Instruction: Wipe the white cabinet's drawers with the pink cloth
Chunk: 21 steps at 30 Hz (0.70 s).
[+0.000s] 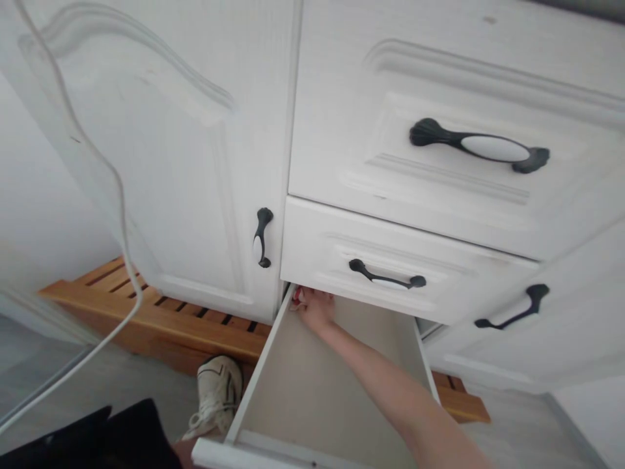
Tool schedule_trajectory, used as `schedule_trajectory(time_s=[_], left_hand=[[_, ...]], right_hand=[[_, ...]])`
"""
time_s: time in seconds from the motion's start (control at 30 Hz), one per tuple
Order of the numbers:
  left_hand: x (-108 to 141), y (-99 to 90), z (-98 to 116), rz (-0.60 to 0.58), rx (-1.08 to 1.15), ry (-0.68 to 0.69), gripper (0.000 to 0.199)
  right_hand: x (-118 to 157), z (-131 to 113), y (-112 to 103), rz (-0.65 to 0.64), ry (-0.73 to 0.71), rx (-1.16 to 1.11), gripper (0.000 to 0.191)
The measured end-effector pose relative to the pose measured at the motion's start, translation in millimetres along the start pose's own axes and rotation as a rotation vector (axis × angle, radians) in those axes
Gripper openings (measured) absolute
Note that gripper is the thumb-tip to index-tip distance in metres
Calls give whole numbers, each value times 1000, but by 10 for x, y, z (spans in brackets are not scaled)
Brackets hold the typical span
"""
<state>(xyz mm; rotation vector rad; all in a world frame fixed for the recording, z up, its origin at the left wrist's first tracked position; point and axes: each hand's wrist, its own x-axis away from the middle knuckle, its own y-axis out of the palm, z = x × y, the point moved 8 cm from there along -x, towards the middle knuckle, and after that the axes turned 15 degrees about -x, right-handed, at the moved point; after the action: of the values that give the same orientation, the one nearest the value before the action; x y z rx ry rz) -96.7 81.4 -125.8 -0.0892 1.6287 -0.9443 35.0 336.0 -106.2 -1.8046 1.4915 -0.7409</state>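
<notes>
My right hand (316, 309) reaches deep into the pulled-out bottom drawer (336, 384), at its back left corner. Its fingers are bent around a small red-and-white thing (297, 298), mostly hidden by the hand and too small to name. The thing lies close to the drawer's left wall. The drawer's pale bottom shows around my forearm, and the drawer above overhangs its back end. My left hand is out of view.
White cabinet fronts with dark handles (388, 276) rise ahead. A slatted wooden platform (161, 319) runs beneath. A white cable (120, 189) hangs at left. A shoe (217, 391) stands beside the drawer; a black object (102, 440) fills the lower left.
</notes>
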Motion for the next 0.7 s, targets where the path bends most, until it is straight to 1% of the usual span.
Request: schedule_trajectory(time_s=[0.07,0.1,0.13,0.2,0.27,0.33,0.4,0.47,0.5,0.57,0.63,0.7], left_hand=[[22,23,-300,19,22,-10,32],[29,28,-404,32,32,-15,32],[34,25,-476,47,40,-17,34],[38,1,-543,65,50,-24,38],[28,-36,-547,64,48,-27,35],[-6,-55,-524,40,40,-26,31],[-75,-43,-480,15,28,-15,35],[-171,2,-406,-2,15,-1,41],[-221,27,-358,-5,8,8,41],[-309,65,-256,-3,-4,26,36],[-360,66,-190,1,-16,41,33],[-366,25,-200,7,-29,46,35]], right_hand=[[47,-13,33,-80,5,6,53],[95,-20,44,-130,4,7,55],[165,-32,55,-182,0,6,56],[376,-71,88,-285,-21,0,53],[668,-135,148,-390,-60,-12,51],[996,-217,238,-501,-123,-34,54],[1315,-301,362,-646,-200,-67,61],[1551,-353,477,-761,-258,-97,63],[1620,-368,523,-792,-282,-108,63],[1659,-367,584,-799,-306,-105,60],[1619,-330,607,-789,-291,-88,57],[1543,-286,552,-780,-273,-80,53]])
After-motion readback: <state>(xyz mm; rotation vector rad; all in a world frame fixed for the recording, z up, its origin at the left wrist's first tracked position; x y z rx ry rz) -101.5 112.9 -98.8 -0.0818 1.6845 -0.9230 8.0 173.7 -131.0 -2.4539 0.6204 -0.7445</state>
